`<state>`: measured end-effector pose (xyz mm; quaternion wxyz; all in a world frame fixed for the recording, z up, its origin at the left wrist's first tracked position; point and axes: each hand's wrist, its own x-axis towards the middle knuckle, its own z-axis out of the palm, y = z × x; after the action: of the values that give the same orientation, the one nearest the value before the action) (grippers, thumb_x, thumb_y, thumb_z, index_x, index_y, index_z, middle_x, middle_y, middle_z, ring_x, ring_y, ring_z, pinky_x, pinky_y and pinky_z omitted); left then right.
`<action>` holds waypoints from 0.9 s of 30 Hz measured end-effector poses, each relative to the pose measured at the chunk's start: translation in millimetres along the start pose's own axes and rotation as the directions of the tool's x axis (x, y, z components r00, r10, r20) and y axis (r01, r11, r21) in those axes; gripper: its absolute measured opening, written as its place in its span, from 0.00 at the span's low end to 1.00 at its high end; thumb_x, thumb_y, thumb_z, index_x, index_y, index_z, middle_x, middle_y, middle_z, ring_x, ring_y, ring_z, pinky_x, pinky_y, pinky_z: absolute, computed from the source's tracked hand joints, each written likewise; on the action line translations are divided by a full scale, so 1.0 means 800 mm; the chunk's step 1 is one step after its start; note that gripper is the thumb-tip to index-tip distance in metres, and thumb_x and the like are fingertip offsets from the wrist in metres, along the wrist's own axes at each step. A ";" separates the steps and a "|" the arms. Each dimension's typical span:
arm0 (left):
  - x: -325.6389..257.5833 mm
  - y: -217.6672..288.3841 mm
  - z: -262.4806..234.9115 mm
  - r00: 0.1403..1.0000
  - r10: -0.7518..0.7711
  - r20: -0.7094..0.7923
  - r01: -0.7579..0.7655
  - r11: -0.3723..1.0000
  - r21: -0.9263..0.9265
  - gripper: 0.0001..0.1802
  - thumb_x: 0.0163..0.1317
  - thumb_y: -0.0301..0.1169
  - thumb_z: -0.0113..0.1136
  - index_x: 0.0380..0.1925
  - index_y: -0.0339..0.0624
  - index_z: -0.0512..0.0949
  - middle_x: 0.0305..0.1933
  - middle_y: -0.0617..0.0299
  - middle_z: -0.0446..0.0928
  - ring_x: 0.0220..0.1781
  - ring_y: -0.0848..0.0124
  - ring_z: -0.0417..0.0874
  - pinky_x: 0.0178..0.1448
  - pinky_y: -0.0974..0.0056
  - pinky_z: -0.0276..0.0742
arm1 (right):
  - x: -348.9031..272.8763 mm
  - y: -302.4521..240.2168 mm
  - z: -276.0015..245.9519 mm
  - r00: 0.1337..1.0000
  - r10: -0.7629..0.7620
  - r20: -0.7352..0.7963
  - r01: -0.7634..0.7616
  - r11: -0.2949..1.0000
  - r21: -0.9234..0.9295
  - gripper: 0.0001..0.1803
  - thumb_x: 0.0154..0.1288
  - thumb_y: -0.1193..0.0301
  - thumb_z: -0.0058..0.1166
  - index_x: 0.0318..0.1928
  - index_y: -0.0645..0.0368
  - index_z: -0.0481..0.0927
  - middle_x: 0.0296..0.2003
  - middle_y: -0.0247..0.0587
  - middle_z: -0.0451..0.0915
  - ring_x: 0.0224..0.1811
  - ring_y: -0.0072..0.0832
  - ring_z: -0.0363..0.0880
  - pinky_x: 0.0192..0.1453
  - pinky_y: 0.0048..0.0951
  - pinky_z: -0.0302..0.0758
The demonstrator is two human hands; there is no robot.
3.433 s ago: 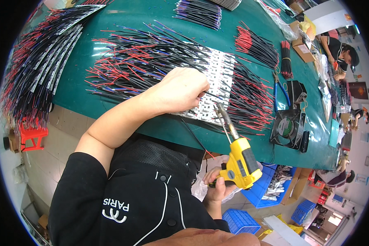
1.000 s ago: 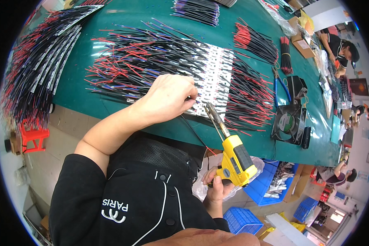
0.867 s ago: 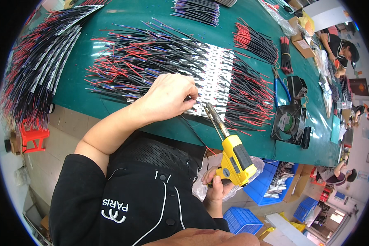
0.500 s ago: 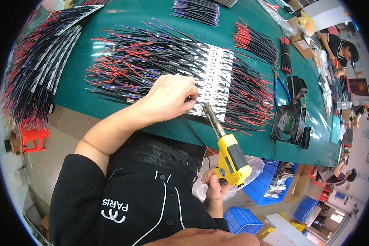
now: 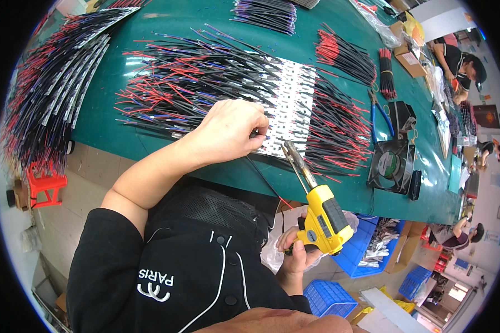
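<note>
My left hand (image 5: 231, 133) rests on the green table (image 5: 150, 33), fingers pinched on a thin black wire at the near edge of a row of white strips (image 5: 291, 105) with red and black wires (image 5: 205, 72) fanned out on both sides. My right hand (image 5: 295, 252) grips the handle of a yellow soldering gun (image 5: 322, 219) below the table edge. Its metal tip (image 5: 290, 152) points up at the near end of the white strips, just right of my left fingers.
Bundles of wires (image 5: 44, 94) lie along the left side and at the far edge (image 5: 264, 11). Blue-handled pliers (image 5: 380, 114) and a black fan (image 5: 391, 164) sit to the right. Blue crates (image 5: 366, 250) stand on the floor. Other people (image 5: 458, 61) work at the far right.
My left hand has slid toward me along the white strips. The soldering gun has shifted left and down, its tip now closer to my left fingers.
</note>
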<state>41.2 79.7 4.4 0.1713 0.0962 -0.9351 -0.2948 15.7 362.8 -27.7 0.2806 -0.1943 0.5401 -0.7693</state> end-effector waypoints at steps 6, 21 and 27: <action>0.001 0.002 -0.001 1.000 0.016 0.013 -0.016 0.999 -0.050 0.05 0.42 0.26 0.62 0.20 0.39 0.76 0.25 0.59 0.75 0.27 0.60 0.78 0.31 0.61 0.72 | -0.004 0.010 -0.006 0.998 -0.008 0.057 0.009 1.000 -0.016 0.30 0.58 0.77 0.44 0.61 0.66 0.53 0.19 0.40 0.69 0.17 0.24 0.67 0.21 0.24 0.71; 0.004 -0.001 -0.004 0.991 0.097 0.091 -0.098 0.995 0.008 0.05 0.42 0.26 0.61 0.19 0.38 0.74 0.23 0.59 0.71 0.28 0.59 0.76 0.31 0.58 0.70 | -0.005 0.015 -0.010 0.995 -0.005 0.102 0.015 0.995 -0.094 0.27 0.57 0.79 0.43 0.58 0.69 0.56 0.19 0.39 0.69 0.17 0.23 0.67 0.21 0.23 0.71; 0.003 -0.001 -0.002 0.991 0.092 0.094 -0.095 0.995 0.034 0.05 0.42 0.26 0.60 0.19 0.39 0.74 0.23 0.59 0.71 0.29 0.60 0.76 0.32 0.58 0.71 | -0.003 0.002 -0.002 1.000 0.016 -0.006 -0.016 0.999 -0.033 0.29 0.57 0.76 0.45 0.59 0.69 0.55 0.19 0.40 0.69 0.17 0.24 0.67 0.21 0.25 0.71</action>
<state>39.6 77.5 6.2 0.1397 0.0417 -0.9510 -0.2727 16.8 364.9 -29.9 0.2817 -0.1923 0.5553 -0.7585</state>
